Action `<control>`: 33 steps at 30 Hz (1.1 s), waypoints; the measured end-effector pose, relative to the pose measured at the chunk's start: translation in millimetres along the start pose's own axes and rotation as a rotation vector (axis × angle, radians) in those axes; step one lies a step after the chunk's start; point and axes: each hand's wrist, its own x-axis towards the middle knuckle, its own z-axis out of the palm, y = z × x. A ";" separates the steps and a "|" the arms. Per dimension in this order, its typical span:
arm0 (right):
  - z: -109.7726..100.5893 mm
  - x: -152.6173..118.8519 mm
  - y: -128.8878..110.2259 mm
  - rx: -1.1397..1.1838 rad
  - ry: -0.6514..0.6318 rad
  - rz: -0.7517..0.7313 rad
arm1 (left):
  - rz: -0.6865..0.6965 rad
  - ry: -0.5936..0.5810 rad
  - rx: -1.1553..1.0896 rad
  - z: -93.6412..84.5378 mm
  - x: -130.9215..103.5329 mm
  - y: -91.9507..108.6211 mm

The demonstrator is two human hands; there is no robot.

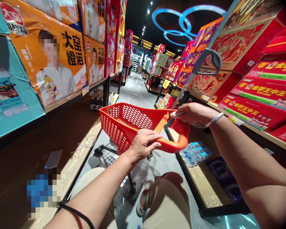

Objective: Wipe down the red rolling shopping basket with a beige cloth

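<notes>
1 head view, forward-down, seemingly close

This is a shop, apparently a supermarket: a red-orange perforated plastic shopping cart (116,135) stands on a glossy grey floor (135,83) in an aisle. Large orange cardboard cartons (59,63) with Chinese lettering line the left wood-edged shelf (64,102), a small paper price tag (85,91) at its front edge. Red boxes (264,90) with yellow lettering are stacked along the right wood-edged shelf (271,137), its front edge also tagged.
</notes>
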 end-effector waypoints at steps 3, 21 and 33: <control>17.7 -4.2 32.3 0.124 0.000 0.066 | 0.019 0.010 0.013 0.6 0.0 0.1; 70.5 -34.4 62.5 0.458 0.498 0.222 | -0.016 -0.052 0.055 -11.1 7.0 4.9; 50.4 97.5 153.5 0.013 0.218 0.149 | -0.044 -0.017 0.049 -8.6 8.0 6.7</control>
